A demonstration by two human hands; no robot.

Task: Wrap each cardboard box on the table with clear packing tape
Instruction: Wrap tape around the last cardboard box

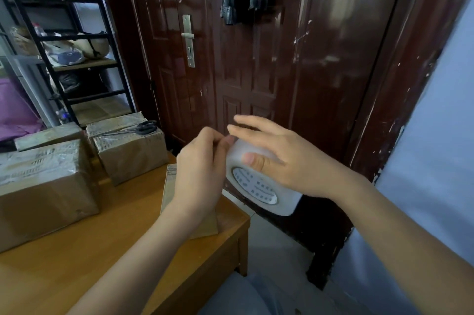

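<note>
Head view: one wide-angle frame looking down past both forearms.
Tape: a fat white roll of clear packing tape point(259, 181) with a printed oval label on its side is held in the air beyond the worktop's right edge, in front of the door.
Right hand point(279, 158): its grip clasps the roll from the right, thumb pressed on the roll's near face, the other fingers stretched over the top.
Left hand point(202, 166): fingers curled, the tips pinching at the roll's upper left edge; whether a tape end is caught in that grip cannot be told.
Small box: a brown cardboard box point(189, 214) with tape along its top edge sits on the worktop directly under the left hand and wrist, largely hidden by them.
Far box: a tape-wrapped brown cardboard box point(130, 150) stands left of and beyond the left hand, with black-handled scissors point(142, 128) lying on top.
Large box: a bigger taped brown cardboard box point(43, 186) stands well to the left of both hands.
Worktop: orange-brown wooden surface point(102, 250), below and left of the hands.
Backdrop: a dark red-brown glossy door point(256, 58) behind the roll; a black metal shelf rack point(77, 45) far upper left.
</note>
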